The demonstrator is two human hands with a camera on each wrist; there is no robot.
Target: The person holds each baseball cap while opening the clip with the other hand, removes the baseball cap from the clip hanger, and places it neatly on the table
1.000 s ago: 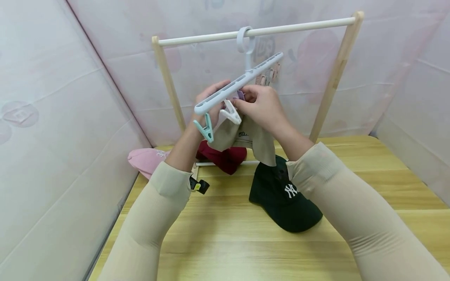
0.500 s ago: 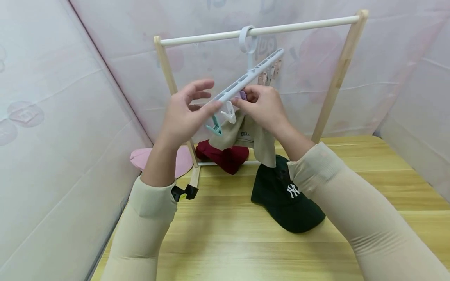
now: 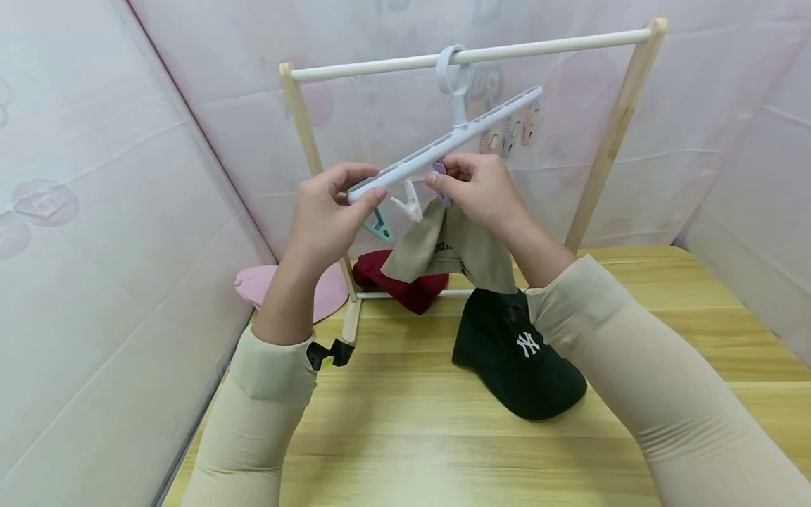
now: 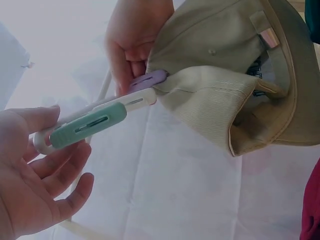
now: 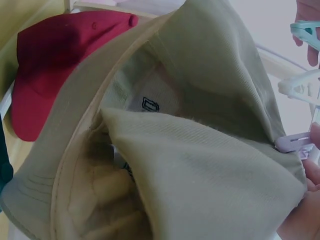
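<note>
- Pink cap (image 3: 279, 285): far left on the desk (image 3: 405, 436), behind the rack's left post, partly hidden. Not in play.
- Left hand (image 3: 326, 218): fingers and thumb curled round the low left end of the clip hanger (image 3: 443, 144), steadying the bar. Holds nothing else. In the left wrist view the fingers look only loosely bent under the bar end.
- Green clip (image 4: 90, 125) & white clip (image 3: 408, 204): hang free under the bar, just beside the left hand, gripping nothing.
- Purple clip (image 4: 150, 80): bites a fold at the edge of the beige cap (image 3: 443, 243). Right hand (image 3: 478, 190) pinches this clip w/ thumb + fingertips, close up under the bar.
- Beige cap: hangs off the purple clip, clear of the desk, crown collapsed and folded, inside w/ label showing in the right wrist view.
- Handling, my read: light, soft cotton, floppy crown, brim the only stiff part. Likely swings & sags; thin fold could slip from the clip. Best hold prob. a doubled seam or the sweatband edge, not a single layer.
- Red cap (image 3: 405, 282): on the desk under the beige one, apart from it.
- Black cap (image 3: 516, 355): on the desk to the right, white logo up.
- Rack rail (image 3: 545, 44): hanger ring hooked over it; more clips at the bar's high right end.
</note>
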